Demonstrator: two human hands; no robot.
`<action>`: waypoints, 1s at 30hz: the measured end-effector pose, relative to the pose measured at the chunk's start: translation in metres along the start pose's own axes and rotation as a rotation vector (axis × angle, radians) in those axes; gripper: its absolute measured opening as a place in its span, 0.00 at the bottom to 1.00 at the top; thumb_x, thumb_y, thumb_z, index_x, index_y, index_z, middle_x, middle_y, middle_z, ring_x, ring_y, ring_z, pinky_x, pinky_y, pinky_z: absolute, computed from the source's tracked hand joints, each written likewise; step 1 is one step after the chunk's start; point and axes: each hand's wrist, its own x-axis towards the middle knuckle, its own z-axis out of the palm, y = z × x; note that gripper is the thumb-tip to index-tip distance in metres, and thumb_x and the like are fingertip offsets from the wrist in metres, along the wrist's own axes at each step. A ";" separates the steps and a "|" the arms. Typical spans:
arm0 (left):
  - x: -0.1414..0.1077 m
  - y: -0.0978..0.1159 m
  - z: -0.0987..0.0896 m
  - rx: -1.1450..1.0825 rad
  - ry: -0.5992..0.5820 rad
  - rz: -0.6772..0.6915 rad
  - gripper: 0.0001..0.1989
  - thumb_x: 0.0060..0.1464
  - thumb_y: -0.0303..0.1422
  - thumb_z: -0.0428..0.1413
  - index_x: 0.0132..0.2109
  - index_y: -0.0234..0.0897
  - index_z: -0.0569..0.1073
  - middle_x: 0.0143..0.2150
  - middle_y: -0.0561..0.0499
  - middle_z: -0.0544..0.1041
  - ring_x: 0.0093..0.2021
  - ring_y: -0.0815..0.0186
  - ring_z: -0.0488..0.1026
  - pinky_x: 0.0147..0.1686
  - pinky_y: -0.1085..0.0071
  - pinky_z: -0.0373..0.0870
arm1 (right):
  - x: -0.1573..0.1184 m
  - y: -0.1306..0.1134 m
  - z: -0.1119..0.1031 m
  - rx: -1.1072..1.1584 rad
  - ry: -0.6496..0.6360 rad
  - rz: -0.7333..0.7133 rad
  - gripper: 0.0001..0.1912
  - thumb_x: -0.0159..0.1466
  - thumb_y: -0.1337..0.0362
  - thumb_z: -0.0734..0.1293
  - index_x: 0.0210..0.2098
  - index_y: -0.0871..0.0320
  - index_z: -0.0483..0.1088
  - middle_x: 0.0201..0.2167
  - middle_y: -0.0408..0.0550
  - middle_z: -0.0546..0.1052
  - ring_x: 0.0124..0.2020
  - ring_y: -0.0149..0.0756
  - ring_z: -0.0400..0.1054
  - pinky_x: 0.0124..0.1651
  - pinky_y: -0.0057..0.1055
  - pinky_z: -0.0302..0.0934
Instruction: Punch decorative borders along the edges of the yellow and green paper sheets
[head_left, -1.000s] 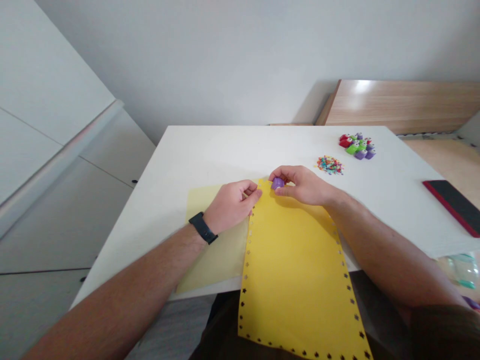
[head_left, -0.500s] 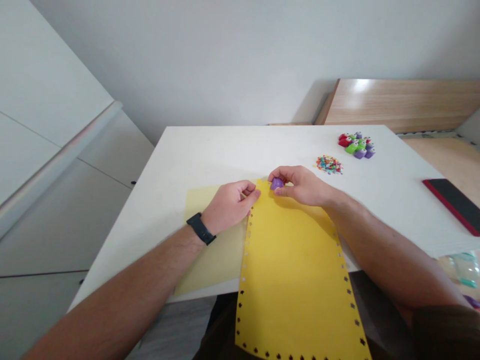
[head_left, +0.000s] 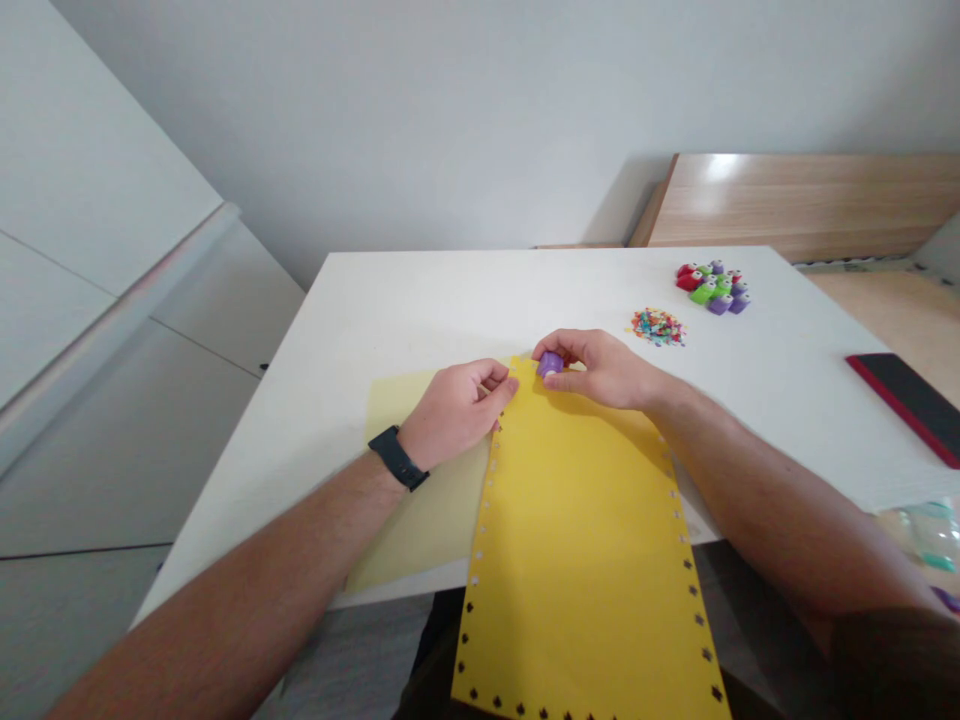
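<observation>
A yellow sheet [head_left: 585,520] with small shapes punched along its edges hangs over the table's front edge. My left hand [head_left: 461,405], a dark watch on its wrist, pinches the sheet's far left corner. At the far edge, just right of that corner, my right hand [head_left: 600,370] grips a small purple punch [head_left: 550,364] between thumb and fingers. The punch sits against the sheet's edge. Under my left forearm a paler yellow sheet [head_left: 420,530] lies flat on the table.
On the white table [head_left: 420,300], a pile of colourful paper bits [head_left: 658,327] lies right of centre. Behind it stand several red, green and purple punches [head_left: 712,286]. A black and red flat object [head_left: 907,400] is at the right edge, near a clear container [head_left: 926,535].
The purple punch and my right hand have shifted slightly left along the sheet's far edge. The near end of the yellow sheet has swung left.
</observation>
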 end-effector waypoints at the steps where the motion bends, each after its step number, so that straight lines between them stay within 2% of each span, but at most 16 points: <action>1: 0.000 0.000 0.000 0.002 0.000 0.000 0.13 0.63 0.43 0.54 0.40 0.37 0.75 0.33 0.53 0.79 0.22 0.71 0.73 0.22 0.76 0.68 | 0.000 -0.001 -0.001 -0.002 -0.007 -0.005 0.17 0.57 0.63 0.71 0.46 0.60 0.74 0.36 0.46 0.77 0.36 0.34 0.69 0.43 0.33 0.63; 12: -0.001 0.000 0.000 -0.003 0.024 -0.005 0.13 0.63 0.43 0.53 0.41 0.38 0.74 0.33 0.53 0.79 0.23 0.70 0.74 0.22 0.75 0.68 | -0.004 -0.003 -0.014 0.010 -0.084 0.032 0.17 0.58 0.62 0.71 0.46 0.60 0.74 0.35 0.46 0.77 0.35 0.34 0.68 0.41 0.33 0.63; 19: -0.001 0.004 -0.002 -0.011 0.032 -0.010 0.14 0.64 0.44 0.53 0.40 0.38 0.74 0.32 0.53 0.78 0.24 0.69 0.74 0.24 0.75 0.68 | -0.004 -0.004 -0.015 0.061 -0.066 0.041 0.17 0.56 0.62 0.72 0.46 0.60 0.75 0.34 0.46 0.77 0.34 0.34 0.68 0.40 0.33 0.63; 30: -0.001 0.003 -0.003 -0.028 0.033 -0.019 0.16 0.62 0.46 0.54 0.41 0.38 0.74 0.34 0.51 0.79 0.24 0.69 0.73 0.23 0.74 0.68 | -0.003 0.001 -0.013 -0.038 -0.035 0.040 0.17 0.57 0.63 0.71 0.45 0.59 0.75 0.35 0.45 0.78 0.35 0.34 0.69 0.41 0.32 0.63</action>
